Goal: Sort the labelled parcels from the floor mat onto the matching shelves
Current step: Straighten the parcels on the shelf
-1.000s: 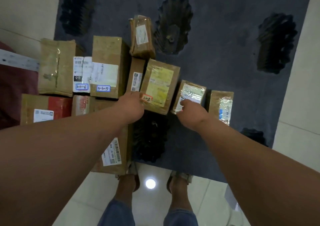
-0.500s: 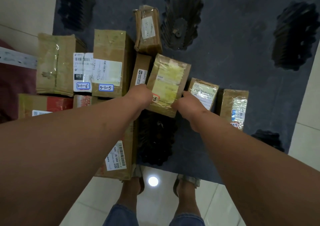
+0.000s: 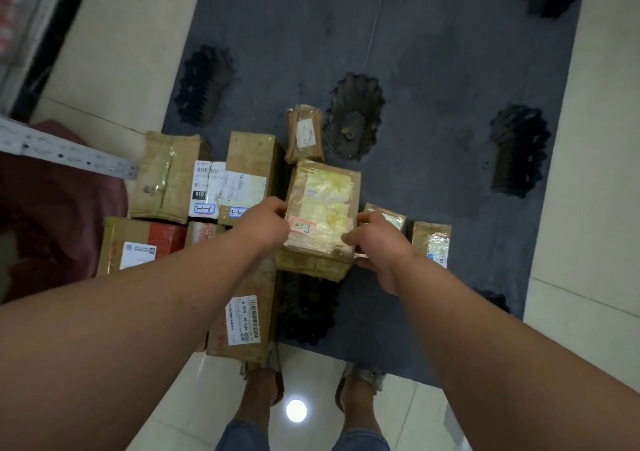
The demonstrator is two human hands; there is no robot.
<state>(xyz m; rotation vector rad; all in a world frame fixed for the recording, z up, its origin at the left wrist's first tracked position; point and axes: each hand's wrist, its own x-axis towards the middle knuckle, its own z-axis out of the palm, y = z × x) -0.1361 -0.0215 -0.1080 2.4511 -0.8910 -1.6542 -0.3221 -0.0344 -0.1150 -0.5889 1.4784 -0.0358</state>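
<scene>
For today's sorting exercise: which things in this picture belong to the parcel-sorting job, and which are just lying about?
Part of the job:
- held parcel, gripped by left hand and right hand
- parcel marked 3-1-6
- barcode parcel
- floor mat

Just lying about:
- dark red cloth
- metal rail

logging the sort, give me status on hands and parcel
Left hand and right hand grip taped parcel by its sides. Red-edged label faces up, writing blurred. Other parcels crowd its left; nothing above.
</scene>
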